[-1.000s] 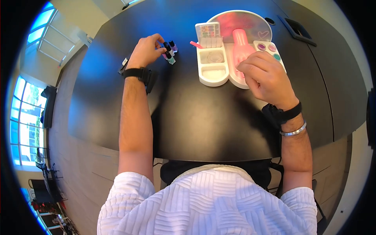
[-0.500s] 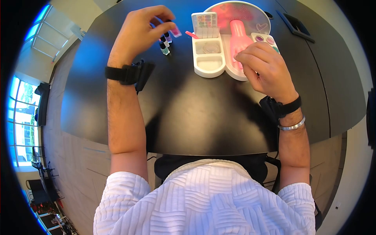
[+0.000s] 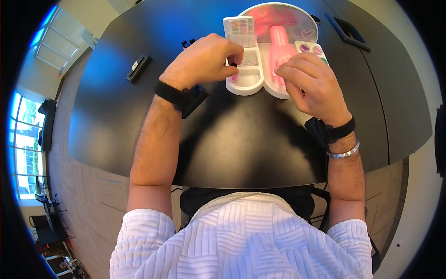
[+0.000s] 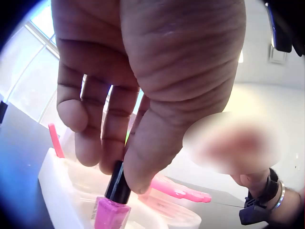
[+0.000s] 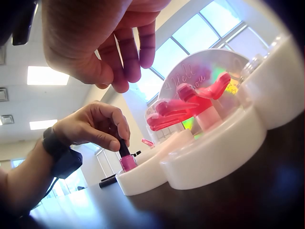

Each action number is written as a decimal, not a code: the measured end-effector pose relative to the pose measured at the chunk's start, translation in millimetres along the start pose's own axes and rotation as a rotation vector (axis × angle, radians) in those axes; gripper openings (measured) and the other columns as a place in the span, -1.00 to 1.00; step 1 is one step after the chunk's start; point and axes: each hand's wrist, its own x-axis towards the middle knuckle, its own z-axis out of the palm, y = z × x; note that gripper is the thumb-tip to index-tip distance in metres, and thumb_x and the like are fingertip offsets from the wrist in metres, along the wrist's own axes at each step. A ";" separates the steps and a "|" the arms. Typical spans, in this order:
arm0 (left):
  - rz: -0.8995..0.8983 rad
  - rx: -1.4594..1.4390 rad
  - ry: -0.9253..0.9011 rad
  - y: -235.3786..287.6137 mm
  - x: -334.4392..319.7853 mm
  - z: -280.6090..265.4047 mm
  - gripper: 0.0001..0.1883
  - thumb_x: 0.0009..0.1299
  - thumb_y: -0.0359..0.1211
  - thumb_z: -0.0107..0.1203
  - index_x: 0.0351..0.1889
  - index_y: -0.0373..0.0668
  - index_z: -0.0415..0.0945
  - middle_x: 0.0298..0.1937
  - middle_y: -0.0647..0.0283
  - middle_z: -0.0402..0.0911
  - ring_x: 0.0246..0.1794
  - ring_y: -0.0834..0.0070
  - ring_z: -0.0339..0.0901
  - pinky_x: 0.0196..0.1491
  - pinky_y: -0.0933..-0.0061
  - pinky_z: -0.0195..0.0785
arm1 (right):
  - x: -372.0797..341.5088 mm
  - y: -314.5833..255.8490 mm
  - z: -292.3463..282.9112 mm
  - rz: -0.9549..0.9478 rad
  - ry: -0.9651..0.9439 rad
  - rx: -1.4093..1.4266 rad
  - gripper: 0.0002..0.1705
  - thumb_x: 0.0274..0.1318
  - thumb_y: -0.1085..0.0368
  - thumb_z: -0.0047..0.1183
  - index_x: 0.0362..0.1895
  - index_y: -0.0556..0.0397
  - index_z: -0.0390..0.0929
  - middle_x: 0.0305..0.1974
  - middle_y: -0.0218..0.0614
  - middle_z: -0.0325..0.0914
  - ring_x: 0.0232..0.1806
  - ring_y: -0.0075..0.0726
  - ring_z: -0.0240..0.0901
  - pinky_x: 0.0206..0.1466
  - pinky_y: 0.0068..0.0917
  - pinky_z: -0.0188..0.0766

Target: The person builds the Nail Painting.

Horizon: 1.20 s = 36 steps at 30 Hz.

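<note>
My left hand [image 3: 202, 60] pinches a pink nail polish bottle [image 4: 112, 212] by its black cap. The bottle stands upright over the front left compartment of the white manicure tray [image 3: 245, 91]; in the right wrist view its base overlaps the tray's rim. A pink model hand [image 3: 279, 42] lies on the tray's right part, its fingers toward me. Over those fingers hovers my right hand [image 3: 313, 86], loosely curled. Nothing shows between its fingers [image 5: 125, 52] in the right wrist view.
A clear rounded panel [image 3: 302, 23] rises behind the tray, with a nail palette [image 3: 239, 25] at its left. Black caps [image 3: 188, 43] of other bottles peek out past my left hand. A dark oblong case [image 3: 138, 69] lies left, a black frame [image 3: 348, 32] far right.
My left hand has lifted the pink nail polish bottle from the group at the left and carried it right to the tray. The right hand has stayed over the model hand.
</note>
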 end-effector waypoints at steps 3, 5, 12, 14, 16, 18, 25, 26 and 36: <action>-0.017 0.012 0.013 -0.3 -0.6 0.8 -0.83 0.28 -0.45 0.38 -0.19 -0.25 0.70 -0.31 0.08 0.77 -0.28 0.19 0.77 -0.15 0.22 0.64 | 0.1 0.6 0.1 0.000 -0.006 0.011 -0.70 -0.01 0.58 0.26 -0.14 0.09 0.77 -0.27 -0.28 0.69 -0.20 -0.07 0.62 -0.11 -0.19 0.57; -0.056 -0.018 0.015 -0.1 -0.7 2.3 -0.83 0.27 -0.45 0.38 -0.19 -0.25 0.70 -0.30 0.07 0.77 -0.28 0.16 0.76 -0.15 0.22 0.63 | -0.1 -0.1 0.8 0.002 -0.011 0.020 -0.70 -0.02 0.58 0.26 -0.14 0.08 0.77 -0.27 -0.28 0.69 -0.20 -0.07 0.62 -0.10 -0.19 0.57; -0.055 0.029 0.019 2.5 -2.4 2.4 -0.84 0.23 -0.47 0.37 -0.23 -0.25 0.69 -0.26 0.07 0.78 -0.25 0.08 0.74 -0.13 0.14 0.60 | 0.8 -1.4 -0.2 0.014 -0.028 0.011 -0.70 -0.02 0.58 0.26 -0.15 0.07 0.76 -0.27 -0.29 0.69 -0.18 -0.08 0.62 -0.09 -0.19 0.58; -0.048 0.032 0.024 3.5 -1.3 2.1 -0.84 0.23 -0.47 0.37 -0.24 -0.25 0.68 -0.26 0.07 0.78 -0.26 0.07 0.74 -0.14 0.14 0.60 | 2.9 -0.6 0.1 0.016 -0.031 0.010 -0.71 -0.02 0.58 0.26 -0.16 0.07 0.76 -0.27 -0.30 0.69 -0.18 -0.08 0.63 -0.09 -0.19 0.58; -0.043 0.026 0.020 3.1 -2.1 1.9 -0.84 0.22 -0.47 0.37 -0.24 -0.25 0.68 -0.26 0.08 0.78 -0.26 0.07 0.73 -0.15 0.13 0.59 | 1.8 -2.3 0.3 0.029 -0.032 0.010 -0.72 -0.01 0.58 0.27 -0.16 0.08 0.76 -0.28 -0.29 0.69 -0.19 -0.09 0.63 -0.09 -0.19 0.58; -0.012 0.039 0.002 3.4 -2.1 1.9 -0.81 0.23 -0.45 0.41 -0.23 -0.25 0.68 -0.24 0.08 0.78 -0.26 0.09 0.74 -0.16 0.13 0.59 | 1.8 -2.0 1.2 0.033 -0.032 0.026 -0.72 0.00 0.58 0.27 -0.16 0.08 0.76 -0.27 -0.29 0.69 -0.19 -0.09 0.63 -0.10 -0.20 0.58; -0.027 0.013 0.023 3.0 -3.7 2.7 -0.74 0.27 -0.35 0.50 -0.18 -0.24 0.69 -0.25 0.11 0.79 -0.29 0.18 0.75 -0.16 0.19 0.60 | 3.3 -2.7 1.2 0.024 -0.021 0.012 -0.73 0.02 0.59 0.27 -0.15 0.10 0.76 -0.27 -0.29 0.71 -0.19 -0.11 0.65 -0.12 -0.20 0.59; -0.028 0.013 0.022 4.1 -4.2 -1.8 -0.74 0.27 -0.35 0.50 -0.18 -0.24 0.69 -0.25 0.11 0.79 -0.29 0.18 0.75 -0.16 0.19 0.60 | 3.3 -2.8 1.0 0.025 -0.020 0.009 -0.73 0.02 0.59 0.26 -0.15 0.10 0.76 -0.27 -0.29 0.71 -0.19 -0.11 0.65 -0.12 -0.20 0.59; -0.284 -0.005 0.366 -73.4 -37.3 -43.1 -0.82 0.54 -0.34 0.34 -0.02 -0.25 0.72 -0.18 0.20 0.82 -0.29 0.41 0.68 -0.08 0.36 0.59 | 2.4 -2.1 1.8 0.021 -0.023 0.015 -0.73 0.03 0.59 0.25 -0.15 0.10 0.76 -0.27 -0.29 0.71 -0.19 -0.12 0.65 -0.12 -0.21 0.59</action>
